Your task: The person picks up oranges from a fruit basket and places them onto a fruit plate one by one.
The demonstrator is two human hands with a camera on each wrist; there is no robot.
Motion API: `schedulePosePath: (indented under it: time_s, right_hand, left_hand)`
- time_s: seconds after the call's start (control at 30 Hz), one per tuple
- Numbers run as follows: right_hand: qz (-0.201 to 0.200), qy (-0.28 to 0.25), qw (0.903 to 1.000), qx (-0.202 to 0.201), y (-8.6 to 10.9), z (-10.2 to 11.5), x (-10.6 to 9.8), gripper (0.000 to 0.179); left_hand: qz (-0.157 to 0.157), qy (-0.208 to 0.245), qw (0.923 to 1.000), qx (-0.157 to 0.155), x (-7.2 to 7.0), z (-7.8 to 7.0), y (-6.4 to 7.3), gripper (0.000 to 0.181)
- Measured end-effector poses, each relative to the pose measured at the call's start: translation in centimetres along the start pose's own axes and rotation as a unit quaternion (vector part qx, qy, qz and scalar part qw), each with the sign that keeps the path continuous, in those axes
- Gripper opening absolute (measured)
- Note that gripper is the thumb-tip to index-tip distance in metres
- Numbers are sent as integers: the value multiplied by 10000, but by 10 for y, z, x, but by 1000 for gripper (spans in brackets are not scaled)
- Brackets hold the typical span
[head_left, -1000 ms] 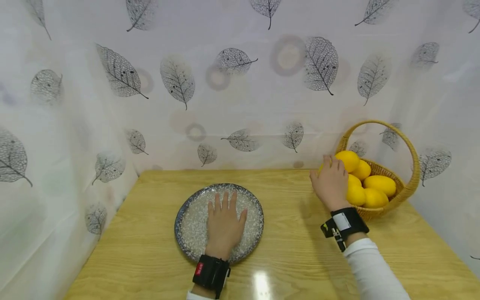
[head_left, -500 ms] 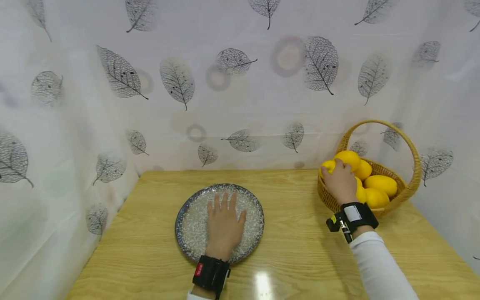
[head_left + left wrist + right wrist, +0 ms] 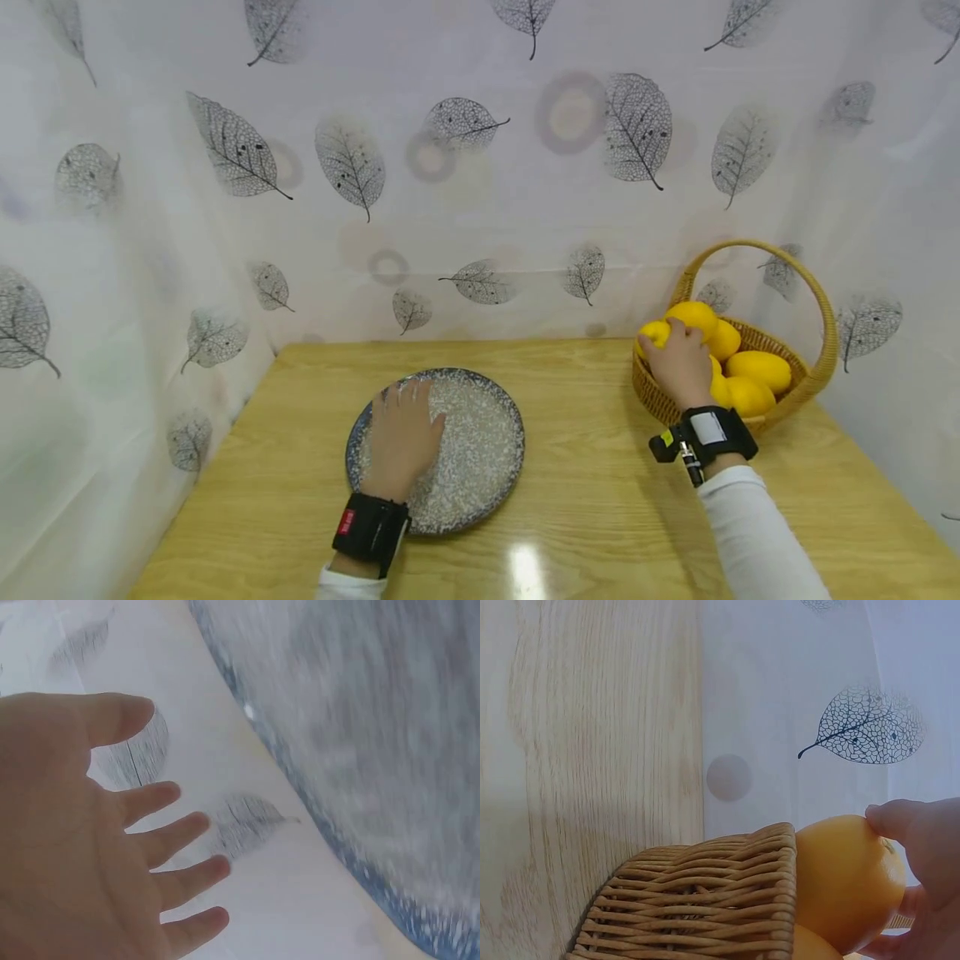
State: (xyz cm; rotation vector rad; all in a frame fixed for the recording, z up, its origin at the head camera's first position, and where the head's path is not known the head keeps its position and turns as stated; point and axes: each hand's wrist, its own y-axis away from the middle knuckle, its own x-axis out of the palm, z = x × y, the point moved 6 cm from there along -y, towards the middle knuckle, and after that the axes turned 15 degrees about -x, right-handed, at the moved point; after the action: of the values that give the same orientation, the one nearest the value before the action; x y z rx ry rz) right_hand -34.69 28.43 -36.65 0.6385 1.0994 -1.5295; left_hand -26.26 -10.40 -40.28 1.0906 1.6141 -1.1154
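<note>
My left hand (image 3: 402, 433) has its fingers straight and spread over the left part of a round speckled grey plate (image 3: 476, 450) with a dark blue rim. In the left wrist view the palm shows nothing held, and the plate's edge (image 3: 300, 795) lies beside the fingers. On the right, my right hand (image 3: 681, 367) grips a rounded yellow fruit (image 3: 652, 336) at the near-left side of a wicker basket (image 3: 654, 398). The right wrist view shows thumb and fingers around this fruit (image 3: 847, 881), which sits at the basket's woven rim (image 3: 789, 889).
Several more yellow fruits (image 3: 759, 371) fill the basket, whose tall arched handle (image 3: 813, 287) rises at its right side. The wooden table (image 3: 577, 467) meets a leaf-patterned curtain (image 3: 487, 208) at the back and sides.
My right hand has moved right from the basket's left edge and closed on the yellow fruit. My left hand has shifted left across the plate, its fingers still spread.
</note>
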Motion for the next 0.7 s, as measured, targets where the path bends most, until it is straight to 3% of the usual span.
schedulePosePath:
  time_s: [0.2,0.4,0.53,0.7]
  right_hand:
    - [25,-119,9999,83,-1,2,1,78]
    - [117,-422,9990,122,7,-6,4,82]
    - [190,-515,9984,152,7,-11,4,83]
    - [200,-586,9980,142,0,-10,5,85]
  left_hand:
    - [302,-65,9991,-297,-11,50,-31,54]
    - [855,-70,9951,-483,5,99,-46,44]
    - [1548,434,9861,-423,18,115,-53,42]
    - [2132,1131,9699,-335,22,119,-58,41]
